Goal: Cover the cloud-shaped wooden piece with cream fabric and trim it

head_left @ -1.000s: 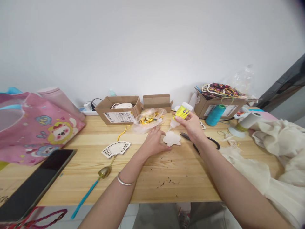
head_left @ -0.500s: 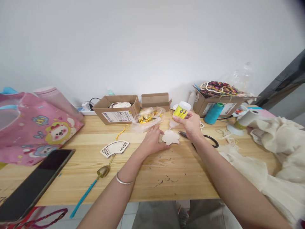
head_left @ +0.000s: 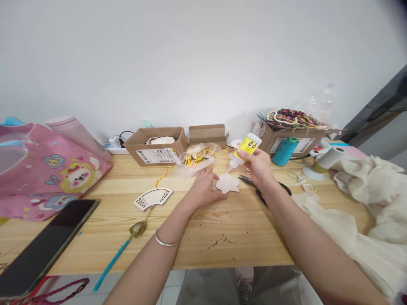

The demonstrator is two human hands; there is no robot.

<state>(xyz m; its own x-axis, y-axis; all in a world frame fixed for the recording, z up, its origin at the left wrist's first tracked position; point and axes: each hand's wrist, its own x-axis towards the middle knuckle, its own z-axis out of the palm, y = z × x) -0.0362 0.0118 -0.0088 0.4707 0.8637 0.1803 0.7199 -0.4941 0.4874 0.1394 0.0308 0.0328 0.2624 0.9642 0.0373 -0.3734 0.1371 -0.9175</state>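
In my right hand is a glue bottle with a yellow label, tipped nozzle-down. Its tip meets or hovers just over the top edge of a pale, cloud-shaped cutout; I cannot tell which. My left hand grips the cutout's left side, thumb along the lower edge and fingers at the upper left. Under my right wrist lie black-handled scissors, partly covered. Left of my left hand is a fan-shaped wooden pendant with a brass bell and a blue tassel.
Behind stand a cardboard box, a plastic bag of yellow cords and a fuller box. A teal thread cone and cream cloth are right. A phone and pink bag lie left.
My right hand has shifted slightly right and tilted the glue bottle further over to the right. The left hand and the cutout have stayed in place.
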